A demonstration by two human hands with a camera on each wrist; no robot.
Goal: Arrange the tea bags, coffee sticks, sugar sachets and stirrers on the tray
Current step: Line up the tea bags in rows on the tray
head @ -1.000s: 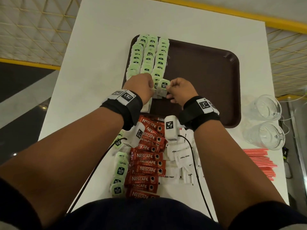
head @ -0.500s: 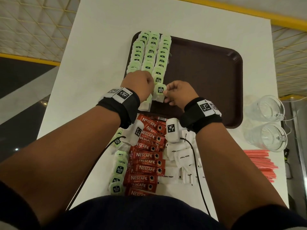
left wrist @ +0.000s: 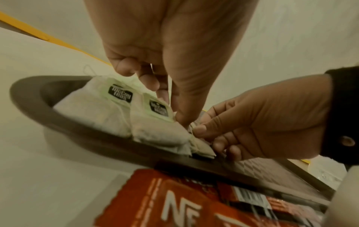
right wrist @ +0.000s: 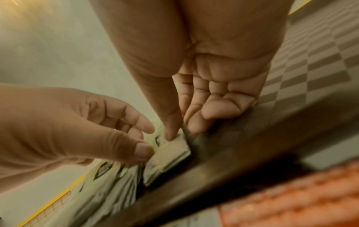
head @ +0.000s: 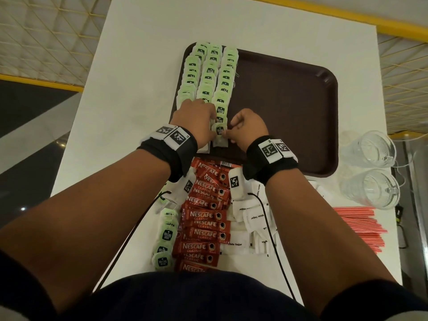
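On the white desk [head: 143,72], three rows of pale green paper tea bags [head: 209,72] fill the left side of the dark brown plastic tray [head: 289,107]. At the rows' near end the left hand [head: 196,119] presses its fingers on the bags, its grip pinching the nearest tea bag [head: 219,132] together with the right hand [head: 249,128], whose thumb and forefinger hold its right edge. Nearer the person lie loose tea bags [head: 165,237], red Nescafe coffee sticks [head: 203,218] and white sugar sachets [head: 252,218], with red stirrers [head: 361,225] far right.
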